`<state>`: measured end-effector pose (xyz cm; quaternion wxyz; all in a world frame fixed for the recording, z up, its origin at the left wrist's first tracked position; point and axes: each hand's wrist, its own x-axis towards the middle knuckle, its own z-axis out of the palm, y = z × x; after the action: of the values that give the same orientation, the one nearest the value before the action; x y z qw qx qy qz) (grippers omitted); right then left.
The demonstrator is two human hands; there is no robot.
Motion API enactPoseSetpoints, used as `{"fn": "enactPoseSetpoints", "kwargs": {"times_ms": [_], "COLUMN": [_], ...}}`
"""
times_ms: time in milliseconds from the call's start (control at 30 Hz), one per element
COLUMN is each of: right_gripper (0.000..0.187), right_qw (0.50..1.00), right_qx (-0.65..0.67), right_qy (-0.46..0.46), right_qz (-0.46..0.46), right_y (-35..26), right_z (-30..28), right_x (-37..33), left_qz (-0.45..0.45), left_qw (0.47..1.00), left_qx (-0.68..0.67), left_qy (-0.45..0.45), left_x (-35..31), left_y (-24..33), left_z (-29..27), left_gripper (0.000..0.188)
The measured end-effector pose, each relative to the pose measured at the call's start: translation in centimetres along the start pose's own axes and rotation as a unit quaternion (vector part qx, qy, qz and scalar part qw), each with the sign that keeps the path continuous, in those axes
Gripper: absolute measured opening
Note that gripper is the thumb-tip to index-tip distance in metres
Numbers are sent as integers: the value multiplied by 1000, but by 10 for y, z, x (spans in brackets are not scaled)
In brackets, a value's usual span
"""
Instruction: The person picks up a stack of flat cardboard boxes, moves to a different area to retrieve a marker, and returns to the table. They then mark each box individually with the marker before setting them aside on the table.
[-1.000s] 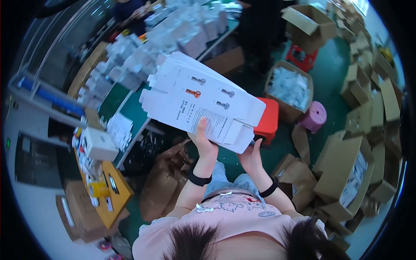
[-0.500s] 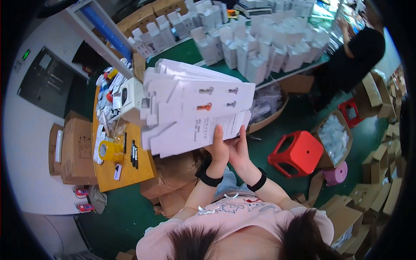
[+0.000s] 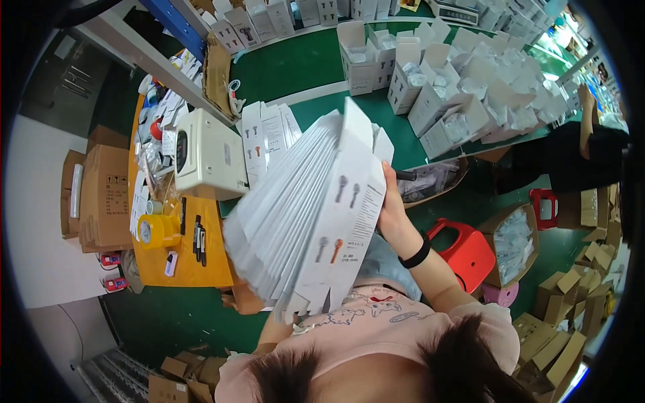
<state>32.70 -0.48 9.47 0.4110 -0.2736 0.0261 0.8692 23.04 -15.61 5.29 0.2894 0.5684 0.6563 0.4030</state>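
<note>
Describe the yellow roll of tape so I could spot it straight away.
Start at the orange wooden side table left of the person, beside the green workbench. The yellow tape roll lies near that table's left edge, below the cream box-shaped machine and left of a row of black pens. It is the only round, bright yellow thing there.

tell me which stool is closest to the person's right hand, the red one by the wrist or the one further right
The big red stool just below the right hand; the smaller red-and-white stool stands farther off.
</note>
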Motion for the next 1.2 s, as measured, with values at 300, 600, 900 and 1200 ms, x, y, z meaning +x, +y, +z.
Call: {"fn": "enactPoseSetpoints", "kwargs": {"times_ms": [300, 600, 900, 1200], "right_gripper": [42, 45, 49, 50], "right_qw": [997, 947, 788, 851], "right_qx": [-73, -313, -549, -478], "right_qy": [11, 66, 120, 7], "right_qz": [-16, 4, -250, -217], "right_y": [-68, -96, -112, -109], "right_z": [-4, 10, -25, -90], "right_x": [101, 156, 224, 160], "left_qz": [-160, -189, -251, -118], "left_qw": [826, 864, 853, 987], "left_qx": [-526, -447, -455, -107], "left_qy": [125, -132, -43, -34], "left_x": [85, 144, 209, 203], "left_y": [-74, -57, -85, -131], "left_z": [-76, -71, -4, 22], "left_gripper": [76, 96, 85, 79]}}
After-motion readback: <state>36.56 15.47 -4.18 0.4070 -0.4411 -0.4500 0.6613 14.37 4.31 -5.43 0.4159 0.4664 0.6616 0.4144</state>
